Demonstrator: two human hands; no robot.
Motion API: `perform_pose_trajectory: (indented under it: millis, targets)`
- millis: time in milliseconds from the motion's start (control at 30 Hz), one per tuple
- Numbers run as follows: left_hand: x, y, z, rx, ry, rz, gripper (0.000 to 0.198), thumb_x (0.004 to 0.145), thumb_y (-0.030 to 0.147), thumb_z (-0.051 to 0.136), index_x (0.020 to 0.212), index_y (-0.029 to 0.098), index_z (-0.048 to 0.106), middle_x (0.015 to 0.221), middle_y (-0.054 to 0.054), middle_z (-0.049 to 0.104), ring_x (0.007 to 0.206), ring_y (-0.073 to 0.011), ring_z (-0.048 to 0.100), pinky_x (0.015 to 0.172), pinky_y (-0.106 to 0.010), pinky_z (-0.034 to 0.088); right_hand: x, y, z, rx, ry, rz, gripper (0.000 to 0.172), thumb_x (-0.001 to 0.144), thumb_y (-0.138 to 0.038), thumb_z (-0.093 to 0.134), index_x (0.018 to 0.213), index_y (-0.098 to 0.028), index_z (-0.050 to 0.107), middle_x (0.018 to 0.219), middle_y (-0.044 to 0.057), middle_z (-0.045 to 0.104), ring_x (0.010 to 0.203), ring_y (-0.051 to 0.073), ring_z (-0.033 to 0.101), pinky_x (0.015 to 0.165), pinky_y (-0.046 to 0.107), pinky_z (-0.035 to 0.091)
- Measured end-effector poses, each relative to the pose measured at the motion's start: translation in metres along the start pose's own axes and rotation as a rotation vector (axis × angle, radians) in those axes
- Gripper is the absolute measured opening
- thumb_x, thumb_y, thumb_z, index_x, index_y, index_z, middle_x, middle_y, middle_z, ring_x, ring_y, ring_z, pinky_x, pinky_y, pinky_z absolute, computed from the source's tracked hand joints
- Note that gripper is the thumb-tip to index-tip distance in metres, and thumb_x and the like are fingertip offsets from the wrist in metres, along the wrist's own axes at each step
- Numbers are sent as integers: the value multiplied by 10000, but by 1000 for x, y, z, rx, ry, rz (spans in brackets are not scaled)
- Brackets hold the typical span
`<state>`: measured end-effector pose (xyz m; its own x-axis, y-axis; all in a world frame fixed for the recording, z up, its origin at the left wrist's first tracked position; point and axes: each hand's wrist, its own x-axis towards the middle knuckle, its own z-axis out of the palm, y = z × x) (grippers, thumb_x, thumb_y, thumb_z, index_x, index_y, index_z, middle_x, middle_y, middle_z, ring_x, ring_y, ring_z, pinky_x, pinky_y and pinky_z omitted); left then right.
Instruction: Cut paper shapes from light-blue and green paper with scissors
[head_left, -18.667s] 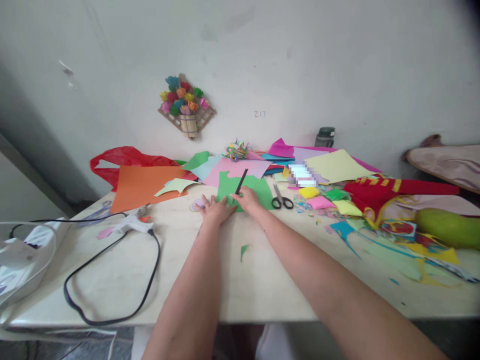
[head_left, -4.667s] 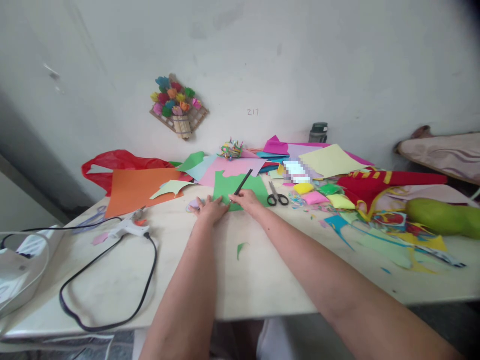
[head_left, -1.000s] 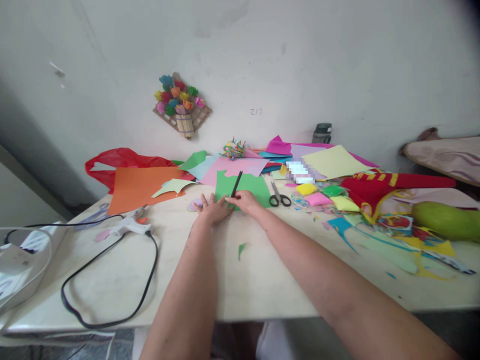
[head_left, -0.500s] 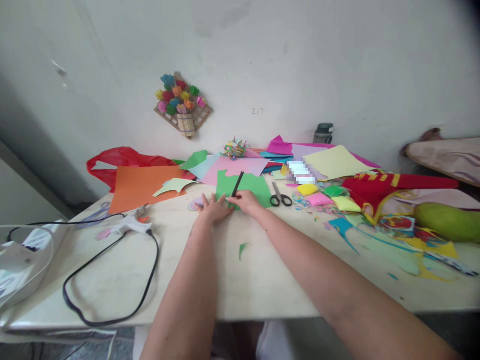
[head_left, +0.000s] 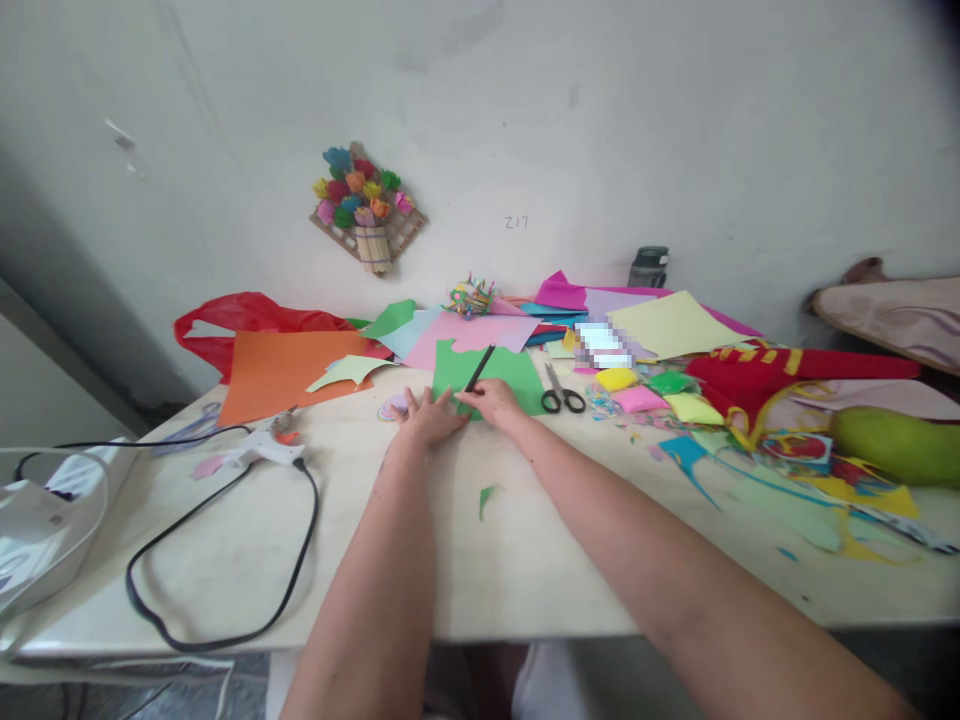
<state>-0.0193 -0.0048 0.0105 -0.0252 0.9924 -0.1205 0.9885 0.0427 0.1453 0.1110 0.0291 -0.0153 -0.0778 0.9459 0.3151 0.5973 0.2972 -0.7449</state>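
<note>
A sheet of green paper (head_left: 517, 378) with a jagged cut along its far edge lies on the table in front of me. My left hand (head_left: 429, 418) rests flat with spread fingers on its lower left part and the tabletop. Over the same sheet, my right hand (head_left: 491, 400) grips a black pencil or pen (head_left: 481, 368), tilted up to the right; its tip is hidden by my fingers. A small purple round piece (head_left: 391, 407) sits beside my left fingertips. Black-handled scissors (head_left: 561, 392) lie just right of the sheet.
A white glue gun (head_left: 266, 445) with a looping black cord lies left, near a power strip (head_left: 90, 480). Orange paper (head_left: 289, 370) is at the back left. Coloured clay packs (head_left: 639, 399), paper scraps (head_left: 787, 500) and a green fruit (head_left: 892, 445) lie right. One green scrap (head_left: 487, 498) is near my forearms.
The pencil or pen leans slightly further to the right in my right hand. My left hand stays in place on the green paper.
</note>
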Motion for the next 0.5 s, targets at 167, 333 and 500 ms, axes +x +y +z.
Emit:
perform_pose_trajectory:
  millis: [167,333,500]
  targets:
    - [-4,3,-3,-1,-18,-12,808,707,692,336,1406,325,164,1496,-56,65,1316,-388,-109,950,-677,-7,2,2,1,-12,4,13,286,694,-455,638,776,-195,725,673,42,691,651,158,625,553,215,422]
    - [-5,3,-3,-4,16,-3,773,722,653,368,1400,323,197,1490,-75,105,1323,-397,-61,936,-694,38,3,3,1,26,-5,10,341,721,-468,605,791,-155,720,669,59,692,639,153,638,556,208,427]
    - [-3,2,-3,-2,2,-7,789,716,661,359,1405,318,179,1492,-67,92,1321,-398,-67,941,-690,31,3,3,-1,28,18,31,312,723,-435,616,786,-147,717,632,60,687,620,153,642,550,204,431]
